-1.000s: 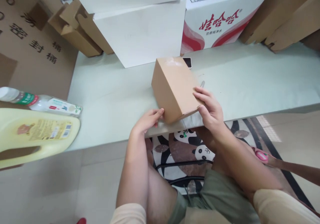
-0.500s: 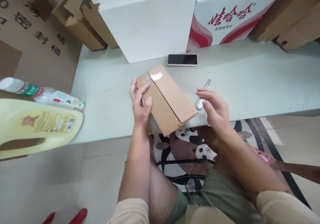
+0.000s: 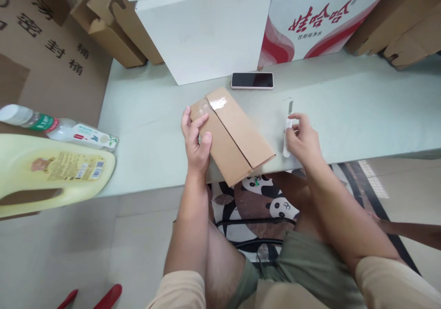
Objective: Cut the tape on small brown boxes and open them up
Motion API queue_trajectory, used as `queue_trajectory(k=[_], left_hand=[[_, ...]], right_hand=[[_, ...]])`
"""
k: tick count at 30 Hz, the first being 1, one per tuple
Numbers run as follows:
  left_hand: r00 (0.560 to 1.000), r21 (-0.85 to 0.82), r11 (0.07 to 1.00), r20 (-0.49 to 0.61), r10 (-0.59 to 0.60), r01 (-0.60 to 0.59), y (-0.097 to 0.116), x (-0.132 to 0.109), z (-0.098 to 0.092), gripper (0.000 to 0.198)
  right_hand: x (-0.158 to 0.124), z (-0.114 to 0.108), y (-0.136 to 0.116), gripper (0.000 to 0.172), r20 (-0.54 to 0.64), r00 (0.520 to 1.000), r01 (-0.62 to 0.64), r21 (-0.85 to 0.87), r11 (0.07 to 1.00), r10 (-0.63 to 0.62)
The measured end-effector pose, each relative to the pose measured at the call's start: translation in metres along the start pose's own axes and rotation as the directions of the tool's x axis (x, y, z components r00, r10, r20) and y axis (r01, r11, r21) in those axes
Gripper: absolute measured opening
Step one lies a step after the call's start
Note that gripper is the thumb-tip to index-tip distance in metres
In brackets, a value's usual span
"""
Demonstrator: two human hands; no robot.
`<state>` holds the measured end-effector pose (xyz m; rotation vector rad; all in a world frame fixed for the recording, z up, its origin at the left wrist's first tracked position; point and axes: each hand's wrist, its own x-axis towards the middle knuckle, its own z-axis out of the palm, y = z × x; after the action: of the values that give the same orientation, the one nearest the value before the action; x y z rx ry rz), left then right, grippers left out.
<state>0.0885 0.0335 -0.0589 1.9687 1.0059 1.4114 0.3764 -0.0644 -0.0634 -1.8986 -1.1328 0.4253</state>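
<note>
Left hand (image 3: pixel 197 145) grips the left side of the carton (image 3: pixel 237 134); right hand (image 3: pixel 306 139) pinches a knife (image 3: pixel 288 123), blade pointing away. Carton sits at the table's (image 3: pixel 347 111) front edge, long axis running far-left to near-right; open tabletop extends rightward.

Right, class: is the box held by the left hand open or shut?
Shut: the box has its two flaps flat, meeting along a narrow seam.
</note>
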Motion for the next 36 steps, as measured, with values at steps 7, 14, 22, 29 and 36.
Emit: queue_trajectory(k=[7,14,22,29,36], left_hand=[[0.993,0.057,0.993,0.072,0.095,-0.099,0.027,-0.010,0.029,0.051],[0.984,0.069,0.987,0.112,0.138,-0.146,0.041,-0.018,0.044,0.049],[0.984,0.090,0.984,0.103,0.143,-0.153,0.045,-0.021,0.051,0.050],[0.983,0.126,0.979,0.107,0.146,-0.159,0.044,-0.020,0.051,0.053],[0.982,0.105,0.984,0.138,0.128,-0.144,0.043,-0.020,0.049,0.055]], right_hand=[[0.013,-0.030,-0.007,0.031,-0.033,0.982,0.161,0.651,0.742,-0.184],[-0.024,-0.055,-0.094,0.020,-0.049,0.975,0.194,0.670,0.717,-0.218],[-0.038,-0.045,-0.120,0.030,0.258,0.887,0.348,0.171,0.922,-0.383],[-0.038,-0.040,-0.114,0.018,0.221,0.899,0.356,0.131,0.925,-0.378],[-0.039,-0.042,-0.118,0.023,0.186,0.845,0.495,0.077,0.865,-0.501]])
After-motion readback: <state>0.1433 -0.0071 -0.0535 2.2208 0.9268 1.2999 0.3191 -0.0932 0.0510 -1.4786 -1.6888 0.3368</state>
